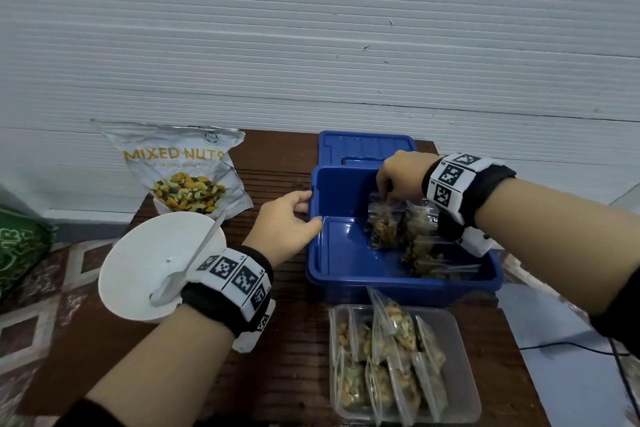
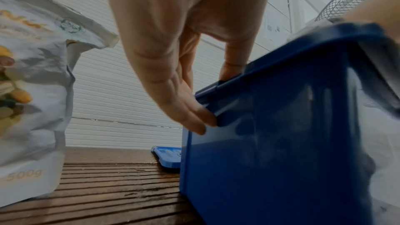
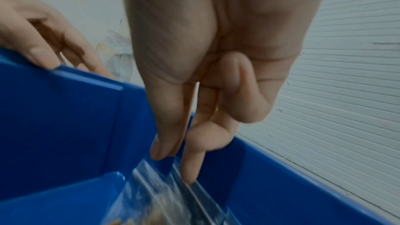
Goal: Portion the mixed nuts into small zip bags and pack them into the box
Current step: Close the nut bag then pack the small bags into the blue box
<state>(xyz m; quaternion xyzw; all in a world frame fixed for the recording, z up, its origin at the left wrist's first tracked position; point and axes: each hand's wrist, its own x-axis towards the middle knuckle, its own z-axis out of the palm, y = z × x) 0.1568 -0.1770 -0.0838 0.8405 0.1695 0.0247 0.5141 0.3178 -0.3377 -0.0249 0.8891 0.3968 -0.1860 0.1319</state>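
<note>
Right hand (image 1: 401, 175) pinched upright zip bag (image 1: 382, 222) by its top, bag hanging toward six o'clock inside box (image 1: 346, 184); left hand (image 1: 287, 218) gripped the nine-o'clock rim.

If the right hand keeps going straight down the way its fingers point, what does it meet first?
The right hand already pinches the top of a zip bag standing in the blue box. Straight down, the bag would likely press onto the box floor, beside the other bags; depth is unclear.

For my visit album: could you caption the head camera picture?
Right hand lowers a zip bag of nuts into the blue box, steadied by the left hand.
</note>
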